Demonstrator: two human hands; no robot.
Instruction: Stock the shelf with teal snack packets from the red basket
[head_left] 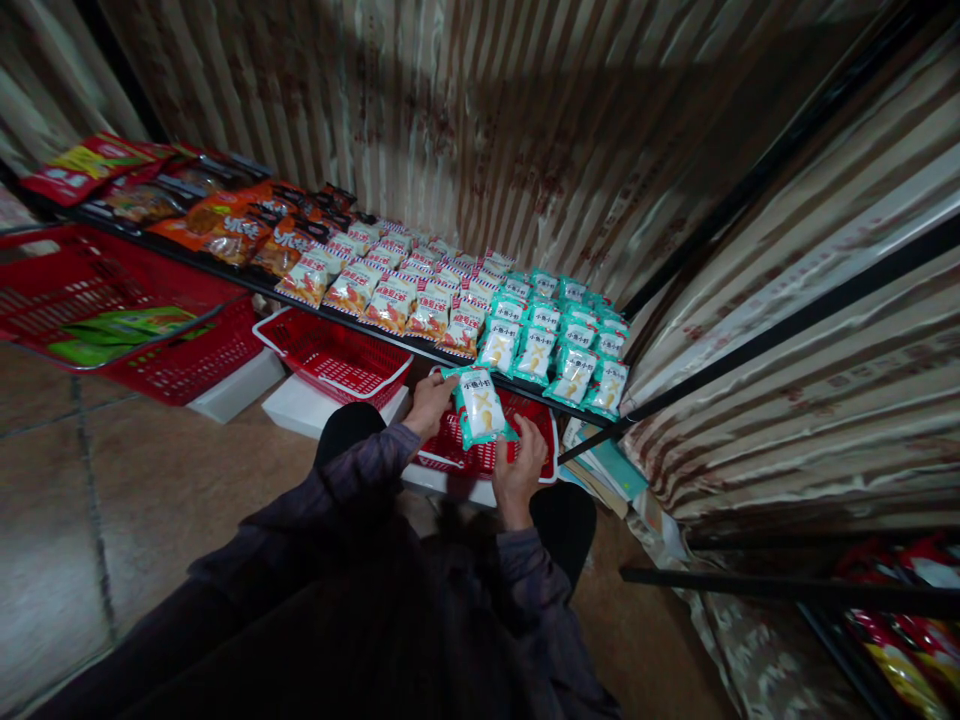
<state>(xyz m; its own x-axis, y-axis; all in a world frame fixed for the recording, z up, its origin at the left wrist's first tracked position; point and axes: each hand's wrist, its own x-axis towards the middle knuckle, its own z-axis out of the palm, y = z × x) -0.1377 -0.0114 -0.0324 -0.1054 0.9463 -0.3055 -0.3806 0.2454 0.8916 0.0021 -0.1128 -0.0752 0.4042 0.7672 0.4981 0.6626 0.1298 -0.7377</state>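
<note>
Both my hands hold one teal-and-white snack packet (480, 405) over a red basket (551, 440) on the floor. My left hand (429, 403) grips its left edge and my right hand (520, 468) holds its lower right edge. Just beyond, a low black shelf (300, 297) carries rows of matching teal packets (559, 345), then red-and-white packets (409, 290) to their left, and orange packets (240, 232) farther left.
Two more red baskets (334, 360) (112, 320) sit on white boxes (300, 408) to the left; the far one holds green packets. Striped curtain walls close in behind and on the right. A black rail (787, 585) and red packets (907, 620) lie at lower right. Books (607, 465) are stacked under the shelf end.
</note>
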